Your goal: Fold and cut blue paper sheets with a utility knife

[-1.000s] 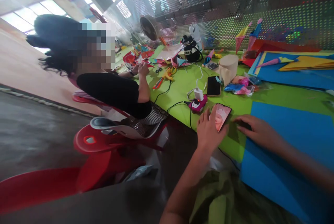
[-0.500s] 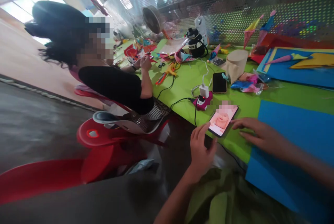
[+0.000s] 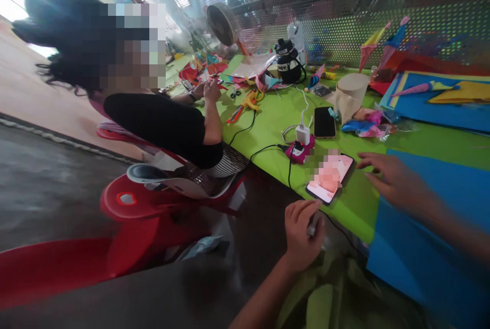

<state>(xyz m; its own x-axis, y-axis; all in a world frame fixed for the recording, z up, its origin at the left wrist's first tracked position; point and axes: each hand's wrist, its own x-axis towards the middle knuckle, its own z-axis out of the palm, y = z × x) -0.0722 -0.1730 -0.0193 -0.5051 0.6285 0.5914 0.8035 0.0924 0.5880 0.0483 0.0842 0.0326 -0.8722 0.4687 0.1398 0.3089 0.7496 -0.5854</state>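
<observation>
A phone with a lit pink picture (image 3: 329,180) lies on the green table (image 3: 354,211) near its front edge. My left hand (image 3: 305,229) is just below the phone, off the table's edge, fingers curved but apart, touching nothing visible. To the right of the phone, over the green surface and the blue sheet (image 3: 440,186), my right hand (image 3: 390,178) hovers with fingers apart and nothing in them. Behind the lit phone lies a dark phone (image 3: 324,122), beside a white charger (image 3: 302,135) on a magenta power socket (image 3: 299,153).
A person in a black top (image 3: 161,124) sits at the left, hands over paper scraps. A hot-glue gun (image 3: 250,100), black bottle (image 3: 288,63), paper roll (image 3: 350,91), coloured sheets (image 3: 451,107) and a fan (image 3: 222,25) stand or lie farther back. Red stools (image 3: 130,196) are at the left.
My left hand has moved down off the phone's lower corner. My right hand has drawn back to the right, away from the phone's edge. The view has shifted slightly.
</observation>
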